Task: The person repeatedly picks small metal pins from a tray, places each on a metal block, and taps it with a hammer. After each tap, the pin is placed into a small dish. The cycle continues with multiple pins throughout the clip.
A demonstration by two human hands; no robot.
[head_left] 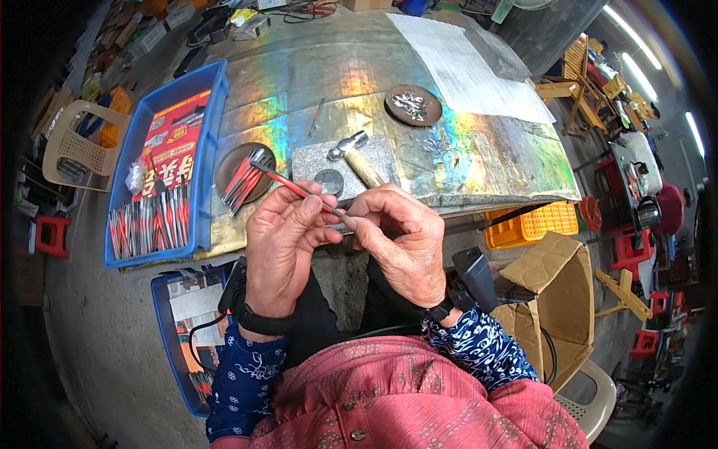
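- My left hand (pixel 280 239) has its fingers pinched shut on a thin red-and-silver tool (pixel 299 188), thumb and forefinger clamped about its middle; my right hand (pixel 400 239) is closed on the tool's near, silver end, fingertips meeting my left ones.
- The tool's long axis runs from that silver tip between my hands up and away to my left, its red end pointing toward the round dish. Both hands are on it, the right at the working end, the left farther up the shaft.
- Just beyond my knuckles lies a grey stone slab (pixel 340 161) with a small dark disc (pixel 329 181) on it and a hammer (pixel 355 157) lying across it, head to the left.
- Left of the slab, a brown round dish (pixel 224 168) holds several more red-handled tools.
- Farther left, a blue tray (pixel 202 105) holds rows of the same tools at its near end and a red printed packet above them.
- Farther out on the shiny, rainbow-sheened table (pixel 493 150) sits a second brown dish (pixel 413 105) with small silver bits heaped in it, and beyond it a white sheet of paper (pixel 464 67).
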